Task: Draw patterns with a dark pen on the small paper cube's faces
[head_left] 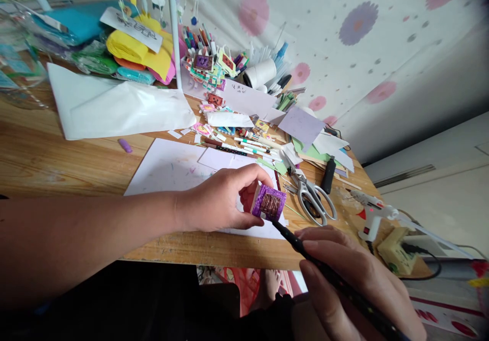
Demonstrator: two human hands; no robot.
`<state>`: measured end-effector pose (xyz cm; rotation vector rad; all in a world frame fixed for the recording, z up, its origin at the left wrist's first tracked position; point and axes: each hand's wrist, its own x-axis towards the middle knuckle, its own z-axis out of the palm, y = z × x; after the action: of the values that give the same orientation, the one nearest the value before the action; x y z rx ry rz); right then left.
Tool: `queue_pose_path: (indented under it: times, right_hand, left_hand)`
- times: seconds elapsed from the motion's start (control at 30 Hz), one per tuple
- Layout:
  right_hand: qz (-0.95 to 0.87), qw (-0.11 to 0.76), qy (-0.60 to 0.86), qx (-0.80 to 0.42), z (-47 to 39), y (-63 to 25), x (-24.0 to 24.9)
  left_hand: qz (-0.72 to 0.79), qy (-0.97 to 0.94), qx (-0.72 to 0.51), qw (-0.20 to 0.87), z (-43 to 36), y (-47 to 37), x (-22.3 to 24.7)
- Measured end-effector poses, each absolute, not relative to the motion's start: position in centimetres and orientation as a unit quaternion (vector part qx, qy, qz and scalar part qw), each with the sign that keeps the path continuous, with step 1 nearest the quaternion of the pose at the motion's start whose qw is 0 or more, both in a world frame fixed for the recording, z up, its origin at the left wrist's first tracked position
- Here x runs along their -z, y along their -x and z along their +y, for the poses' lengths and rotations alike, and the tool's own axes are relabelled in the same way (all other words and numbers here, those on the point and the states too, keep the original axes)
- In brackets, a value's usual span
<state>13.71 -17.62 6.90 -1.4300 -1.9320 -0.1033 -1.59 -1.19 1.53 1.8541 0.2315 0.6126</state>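
Note:
Between the thumb and fingers of my left hand (pixel 225 198) is a small square card (pixel 270 203) with a purple border and a brown centre, held above the table's front edge. My right hand (pixel 351 274) grips a black marker (pixel 328 274) with small dots on its barrel. The marker's tip meets the card's lower edge, or is very close to it. Under my left hand lies a large white sheet (pixel 164 170) with faint coloured marks. A purple cap (pixel 125 145) rests on the wood left of the sheet.
Silver scissors (pixel 311 195) lie right of the sheet, with a white glue gun (pixel 372 213) and a power strip (pixel 399 252) further right. Several markers (pixel 229 148) and paper scraps spread behind. Coloured packs (pixel 130 48), a pen holder and a white pole (pixel 173 30) stand at the back.

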Motion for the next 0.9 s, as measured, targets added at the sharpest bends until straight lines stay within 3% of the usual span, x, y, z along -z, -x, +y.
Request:
queue_pose_path:
  times: [0.9]
  right_hand:
    - [-0.765, 0.354, 0.537, 0.021, -17.37, -13.91, -7.05]
  left_hand:
    - [0.082, -0.793, -0.263, 0.543, -1.16, 1.56, -1.49]
